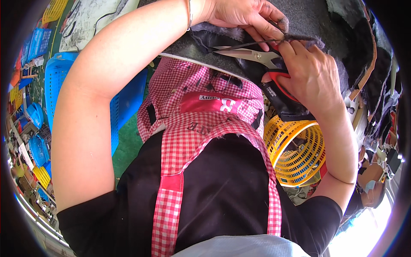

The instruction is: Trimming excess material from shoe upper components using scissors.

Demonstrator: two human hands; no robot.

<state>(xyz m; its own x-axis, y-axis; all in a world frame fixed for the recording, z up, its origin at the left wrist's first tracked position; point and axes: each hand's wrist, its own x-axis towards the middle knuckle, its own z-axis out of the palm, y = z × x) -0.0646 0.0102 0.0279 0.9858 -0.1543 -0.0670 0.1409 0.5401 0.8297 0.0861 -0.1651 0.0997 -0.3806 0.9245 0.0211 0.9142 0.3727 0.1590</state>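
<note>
Right hand is closed around the red-and-black handles of a pair of scissors, whose steel blades stand parted and point toward the left hand; the left-hand fingers are pinched shut on a thin dark strip that runs taut between the 2 hands, just above the blades. The strip comes off a dark grey felt-like sheet lying under and beyond both hands; judged soft, light and limp, fuzzy at its cut edge, likely to sag or slip from the blades unless held tight close to the cut; best taken at the free edge next to the fingertips. Below the right wrist sits a yellow mesh basket, round-walled; blue mesh baskets lie well apart beyond the left forearm. A pink checked apron beneath the hands bears a red rectangular patch with white lettering; no other label is legible.
</note>
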